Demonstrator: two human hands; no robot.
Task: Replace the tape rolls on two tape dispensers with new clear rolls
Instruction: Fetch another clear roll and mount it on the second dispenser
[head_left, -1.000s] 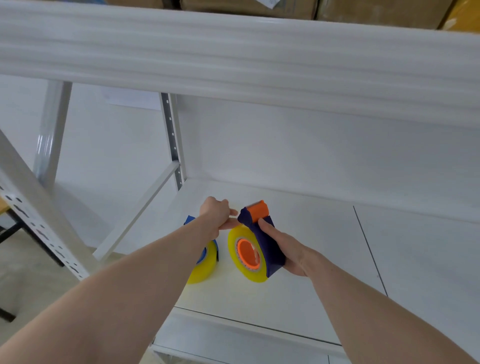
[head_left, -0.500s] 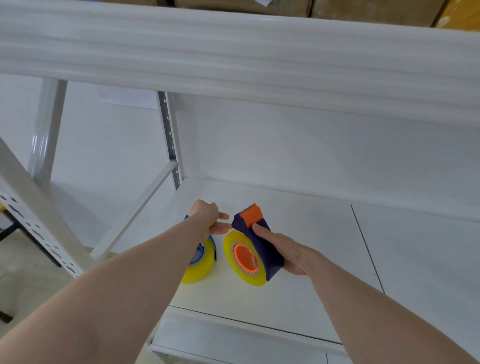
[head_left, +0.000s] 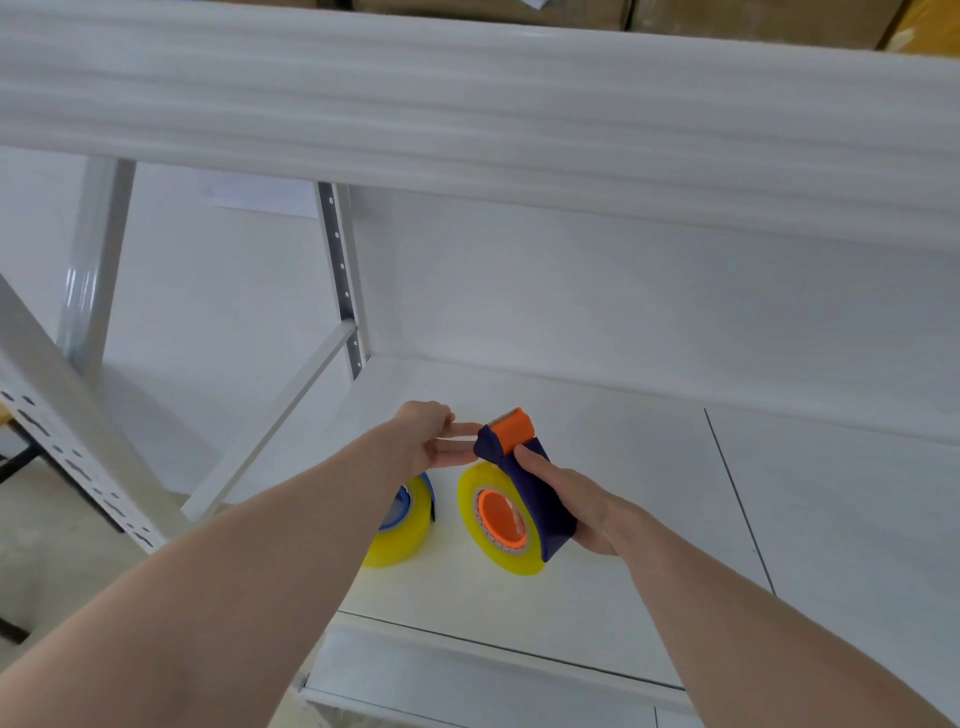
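Observation:
My right hand (head_left: 574, 499) grips a dark blue tape dispenser (head_left: 540, 488) with an orange cutter head and orange hub, held just above the white shelf (head_left: 597, 467). A yellowish clear roll (head_left: 491, 540) sits on its hub. My left hand (head_left: 428, 439) is at the dispenser's front, just below the cutter, with two fingers stretched out and touching its tip. Whether those fingers pinch a tape end I cannot tell. A second dispenser with a blue hub and a yellowish roll (head_left: 402, 522) stands on the shelf, partly hidden behind my left forearm.
An upper shelf beam (head_left: 467, 104) crosses overhead, with cardboard boxes above it. A perforated upright (head_left: 340, 280) and a diagonal brace (head_left: 270, 431) stand at the left. The shelf's front edge (head_left: 493, 649) lies below my arms. A seam (head_left: 737, 499) splits the shelf boards.
The left hand's fingers have opened out from a curled pinch and now reach along the dispenser's tip. The dispenser stays in my right hand, almost unmoved.

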